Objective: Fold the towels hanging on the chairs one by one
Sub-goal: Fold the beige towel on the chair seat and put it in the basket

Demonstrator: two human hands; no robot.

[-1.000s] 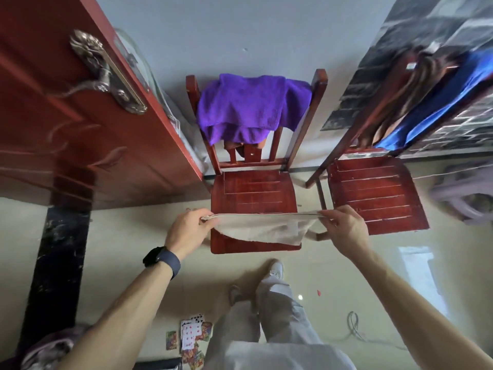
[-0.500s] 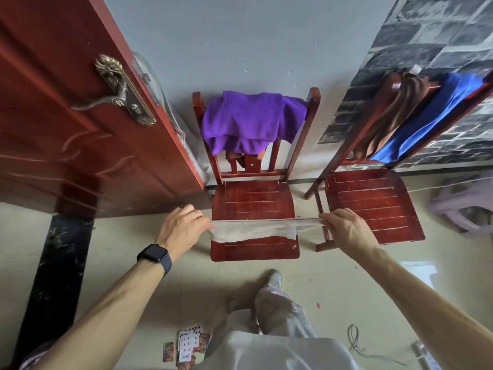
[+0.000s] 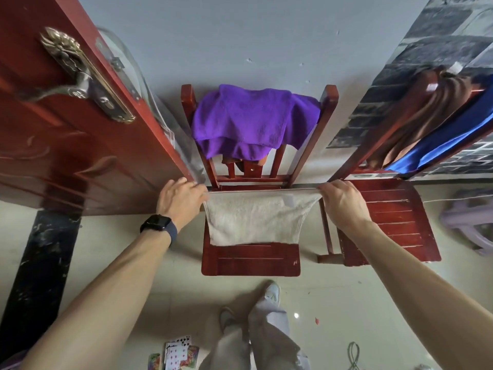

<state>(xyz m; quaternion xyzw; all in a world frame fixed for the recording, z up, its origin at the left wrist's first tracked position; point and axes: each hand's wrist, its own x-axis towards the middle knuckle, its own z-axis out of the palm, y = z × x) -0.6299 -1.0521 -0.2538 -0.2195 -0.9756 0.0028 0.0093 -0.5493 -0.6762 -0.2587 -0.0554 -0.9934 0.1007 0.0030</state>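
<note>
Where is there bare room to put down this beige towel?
The right chair's seat shows bare slats beside your right hand. The middle chair's seat is bare in front of the hanging beige towel. Both chair backs are crowded with draped towels.

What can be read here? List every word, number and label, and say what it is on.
No text reads clearly.
Cards on the floor: red and black pips show; corner numbers too small.
Tag on the beige towel: no print to make out.
White tab above the brown towel: blurred.
Watch: screen dark.
</note>
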